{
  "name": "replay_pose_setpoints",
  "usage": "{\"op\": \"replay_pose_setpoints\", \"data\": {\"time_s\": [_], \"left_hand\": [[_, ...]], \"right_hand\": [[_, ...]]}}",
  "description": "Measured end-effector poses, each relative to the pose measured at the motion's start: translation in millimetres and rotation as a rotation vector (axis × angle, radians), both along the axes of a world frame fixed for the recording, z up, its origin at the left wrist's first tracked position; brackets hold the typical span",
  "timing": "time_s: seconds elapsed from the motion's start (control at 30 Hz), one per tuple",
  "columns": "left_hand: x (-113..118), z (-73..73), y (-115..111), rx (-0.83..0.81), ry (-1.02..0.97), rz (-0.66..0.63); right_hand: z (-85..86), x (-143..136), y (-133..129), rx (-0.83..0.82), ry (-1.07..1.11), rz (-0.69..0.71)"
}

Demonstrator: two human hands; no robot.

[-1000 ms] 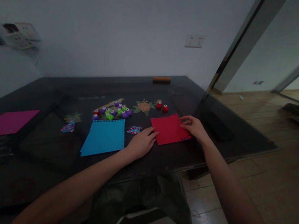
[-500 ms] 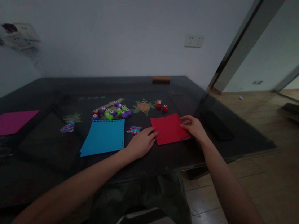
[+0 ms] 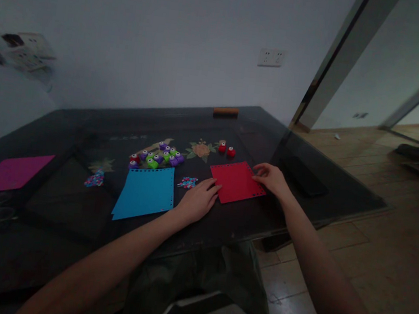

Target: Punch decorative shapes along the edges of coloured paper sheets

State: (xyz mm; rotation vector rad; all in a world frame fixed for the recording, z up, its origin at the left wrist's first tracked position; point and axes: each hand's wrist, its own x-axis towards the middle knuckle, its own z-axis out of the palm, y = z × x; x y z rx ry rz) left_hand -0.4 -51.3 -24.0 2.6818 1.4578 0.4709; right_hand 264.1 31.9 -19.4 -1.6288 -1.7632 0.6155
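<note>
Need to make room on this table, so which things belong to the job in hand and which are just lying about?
In the job: red sheet, touched by left hand and right hand; perhaps blue sheets, figures and bits, nearby.
Just lying about, it seems: pink sheet, brown bar, black slab.

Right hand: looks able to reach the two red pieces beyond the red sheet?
Likely yes. The right hand is at the right edge of the red sheet, the red pieces lie beyond its far edge, and nothing visible stands between.
</note>
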Motion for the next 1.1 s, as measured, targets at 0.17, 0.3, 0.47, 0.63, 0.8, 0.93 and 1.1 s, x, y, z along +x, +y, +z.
{"op": "replay_pose_setpoints", "data": {"time_s": [0.17, 0.3, 0.47, 0.63, 0.8, 0.93, 1.1], "left_hand": [[0, 1.1, 0, -0.007, -0.009, -0.003], [-1, 1.6, 0, -0.013, -0.019, -0.01], [-5, 14.4, -1, 0.018, -0.053, -0.057], [-33, 45.6, 1, 0.033, -0.117, -0.049], [-116, 50.6, 15, 0.085, -0.085, 0.108], [-187, 31.5, 23, 0.172, -0.016, 0.314], [-224, 14.3, 24, 0.141, -0.029, 0.311]], "right_hand": [[-1.2, 1, 1, 0.02, -0.073, -0.003], [-2.6, 2, 4, 0.016, -0.084, 0.006], [-5.5, 2, 6, 0.032, -0.072, 0.006], [0.9, -4, 3, 0.058, 0.022, 0.046], [23.6, -35, -3, 0.138, 0.081, 0.156], [39.7, -87, -10, 0.189, 0.102, 0.365], [42.7, -171, -8, 0.171, -0.006, 0.598]]}}
